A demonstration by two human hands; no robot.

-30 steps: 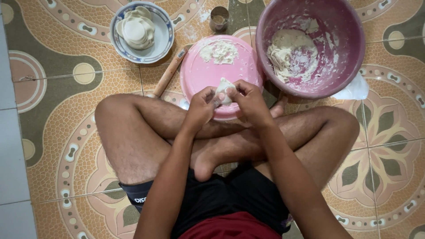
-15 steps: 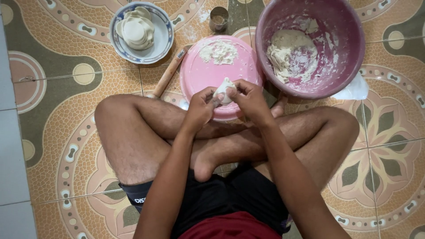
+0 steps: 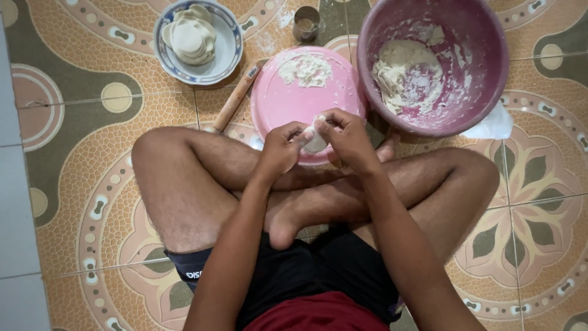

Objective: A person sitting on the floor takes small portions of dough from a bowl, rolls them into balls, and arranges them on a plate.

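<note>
Both hands pinch one dough piece (image 3: 315, 142) over the pink board (image 3: 288, 104), left hand (image 3: 280, 150) and right hand (image 3: 346, 136) fingers closed around it, so crumbs land there; bowl of dough (image 3: 432, 67) close by.

Patterned tile floor (image 3: 79, 184) in orange, green and cream. Directly on it: round pink plastic board (image 3: 288, 101), large pink plastic basin (image 3: 490, 79) smeared with dough, blue-rimmed white bowl (image 3: 229, 46) of dough discs, wooden rolling pin (image 3: 236, 98) beside the board, small metal cup (image 3: 306, 23), white cloth (image 3: 490, 124) under the basin's edge.
</note>
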